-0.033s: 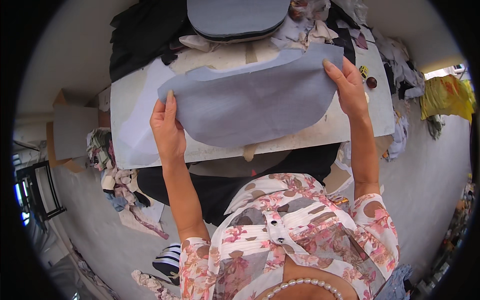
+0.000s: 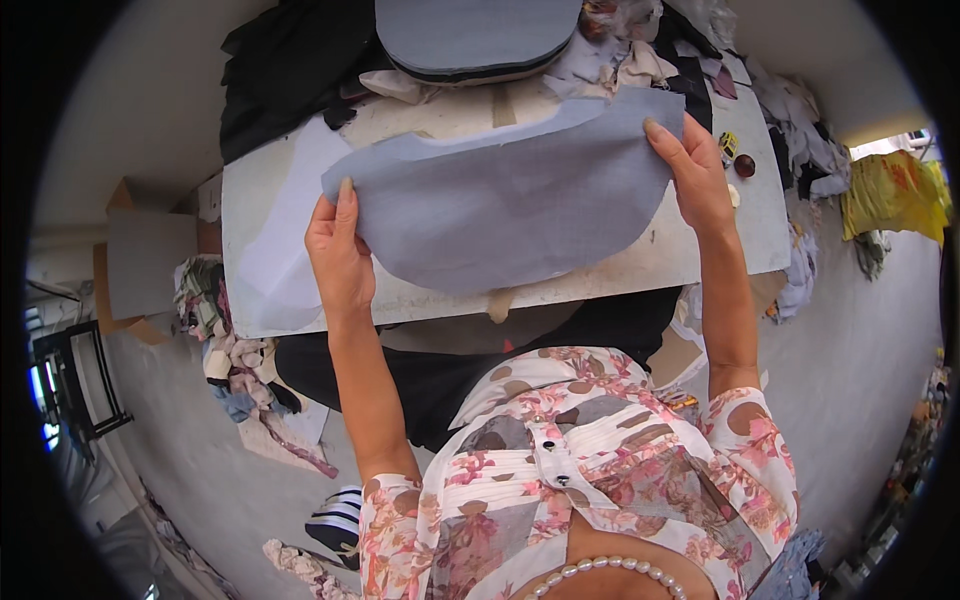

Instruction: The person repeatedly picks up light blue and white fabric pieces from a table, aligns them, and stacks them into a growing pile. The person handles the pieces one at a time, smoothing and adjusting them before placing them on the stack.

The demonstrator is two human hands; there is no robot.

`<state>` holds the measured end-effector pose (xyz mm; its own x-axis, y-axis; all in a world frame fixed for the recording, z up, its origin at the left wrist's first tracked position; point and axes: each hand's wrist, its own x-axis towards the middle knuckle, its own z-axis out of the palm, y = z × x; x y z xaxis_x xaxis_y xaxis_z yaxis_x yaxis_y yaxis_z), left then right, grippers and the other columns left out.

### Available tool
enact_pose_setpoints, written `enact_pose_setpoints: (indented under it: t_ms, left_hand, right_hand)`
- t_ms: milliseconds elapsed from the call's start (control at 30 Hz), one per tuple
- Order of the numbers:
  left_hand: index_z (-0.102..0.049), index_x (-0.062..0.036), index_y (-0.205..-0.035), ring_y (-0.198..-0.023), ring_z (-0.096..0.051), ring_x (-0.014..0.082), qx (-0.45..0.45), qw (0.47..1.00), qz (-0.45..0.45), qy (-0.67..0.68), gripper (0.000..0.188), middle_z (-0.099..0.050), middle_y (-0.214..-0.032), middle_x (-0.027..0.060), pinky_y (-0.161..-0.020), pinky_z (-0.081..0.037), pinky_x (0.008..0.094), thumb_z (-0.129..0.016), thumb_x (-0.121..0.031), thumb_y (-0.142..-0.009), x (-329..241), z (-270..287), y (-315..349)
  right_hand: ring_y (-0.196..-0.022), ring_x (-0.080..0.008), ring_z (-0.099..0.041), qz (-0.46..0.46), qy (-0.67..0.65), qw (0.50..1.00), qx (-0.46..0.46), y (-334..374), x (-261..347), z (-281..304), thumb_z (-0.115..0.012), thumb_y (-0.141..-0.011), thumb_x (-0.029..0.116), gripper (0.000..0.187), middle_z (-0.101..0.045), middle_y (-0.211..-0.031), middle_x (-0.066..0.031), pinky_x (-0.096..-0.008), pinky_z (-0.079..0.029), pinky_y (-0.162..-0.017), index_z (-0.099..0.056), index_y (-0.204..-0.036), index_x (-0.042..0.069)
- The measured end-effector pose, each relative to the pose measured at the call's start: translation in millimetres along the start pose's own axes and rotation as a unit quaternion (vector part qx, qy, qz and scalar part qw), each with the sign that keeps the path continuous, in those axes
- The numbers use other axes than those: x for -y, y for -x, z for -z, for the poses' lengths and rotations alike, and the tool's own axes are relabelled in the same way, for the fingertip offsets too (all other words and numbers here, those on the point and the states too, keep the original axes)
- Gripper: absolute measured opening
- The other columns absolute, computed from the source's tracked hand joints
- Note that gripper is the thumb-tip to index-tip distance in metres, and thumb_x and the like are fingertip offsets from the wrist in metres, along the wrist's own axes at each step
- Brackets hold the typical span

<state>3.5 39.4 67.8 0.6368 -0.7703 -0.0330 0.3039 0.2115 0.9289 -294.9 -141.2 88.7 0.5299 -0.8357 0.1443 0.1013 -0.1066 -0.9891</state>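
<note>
A blue-grey fabric piece with a curved lower edge and a scooped upper edge is stretched out above the white table. My left hand pinches its left corner, thumb on top. At the upper right corner, my right hand grips the cloth the same way. The fingers beneath the cloth are hidden. Beyond it, a stack of rounded blue-grey pieces lies at the table's far side.
Black fabric covers the far left corner. A white sheet lies on the table's left. Near the right edge are a small yellow-and-black object and a dark round one. Fabric scraps heap beside the table, with a cardboard box further left.
My left hand has shifted slightly right and up with its corner of the fabric. The right hand stays nearly in place, and both keep their hold.
</note>
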Motion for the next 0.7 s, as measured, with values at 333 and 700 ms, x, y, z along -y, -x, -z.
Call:
enact_pose_setpoints:
  t_ms: [333,700]
  left_hand:
    - [-0.060,-0.0004,-0.079,-0.053,-0.042,0.0038,-0.056,0.916,-0.059,-0.392,0.026,-0.050,-0.063,-0.0045,-0.047,-0.034,0.0210,-0.068,-0.024,-0.089,54,15,-47]
    - [-0.065,0.0039,-0.090,-0.054,-0.046,0.0068,-0.116,0.884,-0.065,-0.448,0.028,-0.055,-0.061,0.0002,-0.051,-0.038,0.0236,-0.070,-0.023,-0.086,64,4,-52]
  right_hand:
    - [-0.055,-0.0122,-0.052,-0.010,0.278,0.960,-0.041,-34,-70,3,-0.063,-0.090,0.027,0.029,-0.058,-0.065,-0.0054,-0.0310,-0.042,-0.052,-0.058,-0.102,0.001]
    - [-0.048,-0.0289,-0.049,0.061,0.437,0.890,-0.118,-38,-100,-3,-0.066,-0.087,0.023,0.029,-0.051,-0.056,-0.0145,-0.0383,-0.038,-0.048,-0.047,-0.085,0.001]
